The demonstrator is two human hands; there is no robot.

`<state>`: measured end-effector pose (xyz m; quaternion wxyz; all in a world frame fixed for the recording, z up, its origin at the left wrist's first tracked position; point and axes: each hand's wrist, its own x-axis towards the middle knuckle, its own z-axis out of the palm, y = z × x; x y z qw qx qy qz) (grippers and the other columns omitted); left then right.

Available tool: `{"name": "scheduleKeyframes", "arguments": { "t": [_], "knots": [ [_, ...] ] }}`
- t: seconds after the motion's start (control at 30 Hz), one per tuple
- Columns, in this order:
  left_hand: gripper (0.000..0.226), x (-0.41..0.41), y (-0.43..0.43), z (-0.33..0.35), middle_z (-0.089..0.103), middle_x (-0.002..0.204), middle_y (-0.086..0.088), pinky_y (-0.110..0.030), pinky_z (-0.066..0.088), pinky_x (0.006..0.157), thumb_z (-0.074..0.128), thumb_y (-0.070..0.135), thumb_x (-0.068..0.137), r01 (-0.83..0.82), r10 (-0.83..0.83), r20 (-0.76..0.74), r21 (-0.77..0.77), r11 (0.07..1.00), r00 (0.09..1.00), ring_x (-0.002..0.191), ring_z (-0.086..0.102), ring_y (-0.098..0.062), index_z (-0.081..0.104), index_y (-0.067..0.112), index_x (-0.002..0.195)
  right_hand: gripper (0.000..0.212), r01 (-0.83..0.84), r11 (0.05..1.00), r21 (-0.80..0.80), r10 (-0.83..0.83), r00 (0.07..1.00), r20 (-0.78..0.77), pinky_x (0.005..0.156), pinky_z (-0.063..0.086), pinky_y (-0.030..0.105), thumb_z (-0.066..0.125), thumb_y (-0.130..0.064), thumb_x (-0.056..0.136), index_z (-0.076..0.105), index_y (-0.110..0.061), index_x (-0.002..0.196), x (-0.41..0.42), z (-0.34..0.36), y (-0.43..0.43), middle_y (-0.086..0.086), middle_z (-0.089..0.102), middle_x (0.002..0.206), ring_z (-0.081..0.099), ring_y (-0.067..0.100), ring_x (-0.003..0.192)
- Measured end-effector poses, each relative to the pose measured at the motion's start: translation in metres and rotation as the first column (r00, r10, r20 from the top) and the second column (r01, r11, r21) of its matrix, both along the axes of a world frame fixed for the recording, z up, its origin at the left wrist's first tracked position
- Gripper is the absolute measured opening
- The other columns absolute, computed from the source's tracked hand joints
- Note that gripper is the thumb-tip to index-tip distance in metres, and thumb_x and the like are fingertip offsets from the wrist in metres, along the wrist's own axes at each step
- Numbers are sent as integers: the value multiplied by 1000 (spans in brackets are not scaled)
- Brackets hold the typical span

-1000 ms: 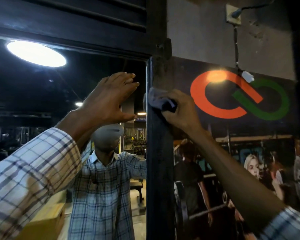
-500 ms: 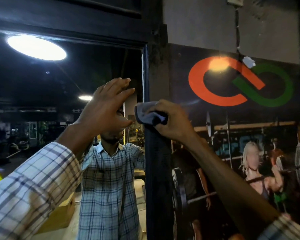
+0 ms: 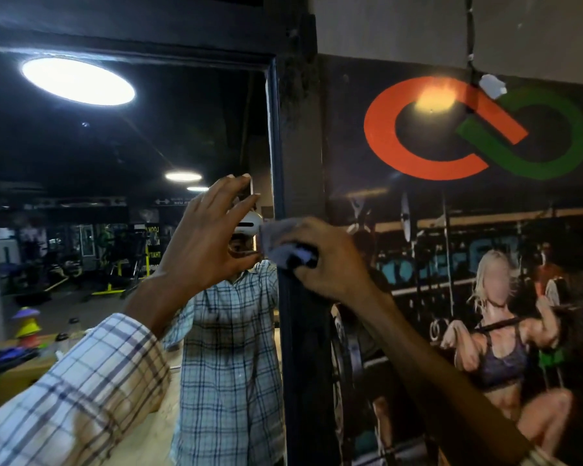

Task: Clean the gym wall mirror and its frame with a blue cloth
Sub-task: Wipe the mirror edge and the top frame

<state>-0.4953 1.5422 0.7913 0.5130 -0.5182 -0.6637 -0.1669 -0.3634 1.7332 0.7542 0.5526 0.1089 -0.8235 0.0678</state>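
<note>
Mirror (image 3: 81, 264): fills left half of view; reflects 3 ceiling lights, gym equipment and a person in a plaid shirt.
Wall poster (image 3: 468, 264): covers wall right of frame; orange and green interlocked logo above a printed weightlifting scene; glare spot on the orange loop.
Frame (image 3: 300, 364): dark vertical post between mirror and poster, joined to a dark horizontal beam along the top; upper section looks dusty.
Left sleeve (image 3: 74, 398): plaid, rising from lower left.
Left hand (image 3: 202, 240): raised in front of glass, palm toward mirror, fingers spread and released, holding nothing; contact with glass cannot be told.
Right hand (image 3: 327, 260): reaching in from lower right, fingers clenched around the cloth, pressed against the frame post at mid-height.
Blue cloth (image 3: 283, 247): bunched under right hand, wrapped over the post's mirror-side edge, touching frame; a fold sticks out toward the left hand.
Cable (image 3: 470, 35): runs down bare wall at upper right to a small white fitting at the poster's top edge.
Containers: bottles and small coloured items seen only in reflection, lower left, on a wooden surface; contents cannot be told.
</note>
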Motion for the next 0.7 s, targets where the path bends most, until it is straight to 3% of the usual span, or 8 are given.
{"name": "scheduleKeyframes", "arguments": {
  "t": [0.07,0.13,0.2,0.33,0.47,0.5,0.6,0.7],
  "knots": [
    [99,1,-1,-7,24,169,-8,-54,26,122,82,56,73,-11,11,6,-8,1000,1000,155,21,-30,44,16,155,38,-7,1000,2,7,1000,-22,92,50,17,78,-3,79,72,-12,116,0,-5,3,-1,66,117,59,6,106],
    [100,2,-2,-13,24,168,-9,-56,28,122,83,56,73,-10,10,27,-6,1000,1000,155,22,-31,43,17,155,37,-23,974,-225,-42,959,-282,83,45,8,76,3,76,73,-9,112,0,-9,8,-2,65,107,57,2,95],
    [99,2,-4,-20,24,169,-8,-57,28,121,82,56,73,1,0,49,-3,1000,999,156,22,-32,43,17,156,38,-54,921,-386,-114,910,-399,79,49,13,76,3,74,73,-10,110,-6,-16,3,-2,65,106,59,4,94],
    [100,-1,-10,-33,21,171,-7,-56,26,123,83,55,75,-20,21,61,-29,999,998,158,18,-30,40,18,157,39,0,984,-179,-37,978,-205,93,56,30,76,-4,78,69,-13,116,-13,-45,-11,-1,64,121,60,10,112],
    [98,0,-13,-45,17,172,-5,-50,19,122,78,57,76,-19,22,77,-32,999,997,158,16,-30,40,18,158,45,-67,880,-470,-118,928,-353,94,57,25,75,-1,81,67,-18,123,-9,-59,-13,-4,61,128,60,6,116],
    [98,0,-13,-49,17,172,-6,-50,18,122,79,57,76,-18,20,83,-33,999,996,158,16,-31,40,18,158,45,-58,889,-454,-100,943,-317,94,57,25,74,-4,82,67,-19,124,-7,-64,-17,-3,60,130,60,8,118],
    [97,1,-12,-59,18,172,-7,-50,19,122,82,54,77,-1,4,85,-33,999,996,158,16,-31,40,18,157,44,9,979,-205,-34,993,-117,94,57,31,75,-5,81,67,-14,124,-3,-82,-18,1,62,129,61,14,117],
    [97,-1,-13,-71,17,172,-6,-50,19,122,83,51,78,25,-23,91,-28,999,996,158,15,-31,38,19,159,41,15,900,-435,-129,964,-234,95,56,25,74,-1,82,68,-11,121,3,-89,-9,-2,61,127,62,11,114]
  ]
}}
